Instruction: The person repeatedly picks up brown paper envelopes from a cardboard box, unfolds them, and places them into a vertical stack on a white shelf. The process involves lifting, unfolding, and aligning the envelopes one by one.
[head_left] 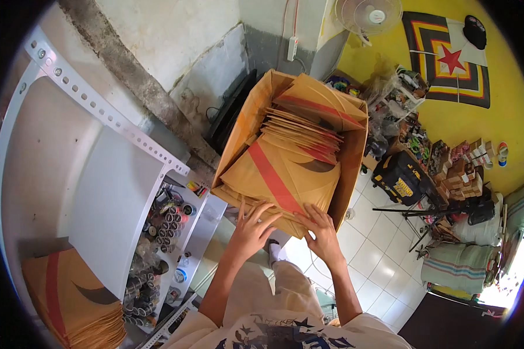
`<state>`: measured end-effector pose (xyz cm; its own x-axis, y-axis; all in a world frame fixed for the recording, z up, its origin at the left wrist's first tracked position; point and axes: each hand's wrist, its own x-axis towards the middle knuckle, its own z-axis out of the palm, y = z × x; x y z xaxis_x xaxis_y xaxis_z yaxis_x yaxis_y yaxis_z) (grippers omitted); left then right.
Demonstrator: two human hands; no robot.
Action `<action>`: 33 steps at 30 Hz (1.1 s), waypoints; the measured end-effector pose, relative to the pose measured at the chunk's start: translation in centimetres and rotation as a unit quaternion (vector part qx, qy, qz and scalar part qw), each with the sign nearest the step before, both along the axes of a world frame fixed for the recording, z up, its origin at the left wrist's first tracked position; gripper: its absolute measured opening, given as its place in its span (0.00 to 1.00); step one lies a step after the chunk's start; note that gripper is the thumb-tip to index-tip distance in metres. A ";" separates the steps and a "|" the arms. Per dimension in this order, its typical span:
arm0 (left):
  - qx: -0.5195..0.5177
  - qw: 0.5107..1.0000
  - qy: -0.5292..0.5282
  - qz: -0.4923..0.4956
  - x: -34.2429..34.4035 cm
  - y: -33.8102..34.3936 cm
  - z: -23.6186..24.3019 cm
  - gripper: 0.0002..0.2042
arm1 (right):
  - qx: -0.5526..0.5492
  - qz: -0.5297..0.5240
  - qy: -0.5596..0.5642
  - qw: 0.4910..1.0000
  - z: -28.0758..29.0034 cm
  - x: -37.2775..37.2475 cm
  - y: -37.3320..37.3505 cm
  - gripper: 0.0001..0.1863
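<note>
In front of me stands an open brown cardboard box (350, 168), tilted in the view. It is packed with flat folded cardboard sheets (244, 177) that carry a red stripe and a dark curved mark. A fanned stack of sheet edges (300, 132) rises toward the far end. My left hand (250, 231) rests at the near edge of the sheets, its fingers spread. At the near right corner, my right hand (325, 235) curls its fingers over the edge of a sheet, thumb below. The undersides of the fingertips are partly hidden.
At lower left, another stack of flat cardboard (84, 299) lies on a white metal shelf (108, 180). Jars and rolls (169, 230) fill a lower level. To the right are a black case (399, 177), a tripod (416, 212), small boxes (463, 174) and a tiled floor (384, 270).
</note>
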<state>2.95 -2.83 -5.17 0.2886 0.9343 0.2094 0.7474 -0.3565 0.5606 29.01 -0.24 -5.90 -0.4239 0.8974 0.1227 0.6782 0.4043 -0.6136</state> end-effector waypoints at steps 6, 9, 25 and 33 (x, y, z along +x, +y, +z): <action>-0.012 1.000 -0.012 0.005 0.3 0.9 0.1 0.24 | 0.041 0.004 0.034 0.999 -1.4 -0.2 -0.8 0.23; -0.022 1.000 -0.019 0.006 0.6 0.9 0.4 0.27 | 0.048 -0.015 0.075 0.996 -1.2 -0.4 -1.5 0.19; 0.114 0.993 0.016 -0.002 0.4 -1.0 7.5 0.21 | 0.109 -0.014 0.189 0.976 6.9 -1.2 -2.9 0.16; 0.173 0.985 0.006 0.007 -0.3 -2.7 17.3 0.20 | 0.087 -0.012 0.252 0.964 11.3 0.0 -3.1 0.17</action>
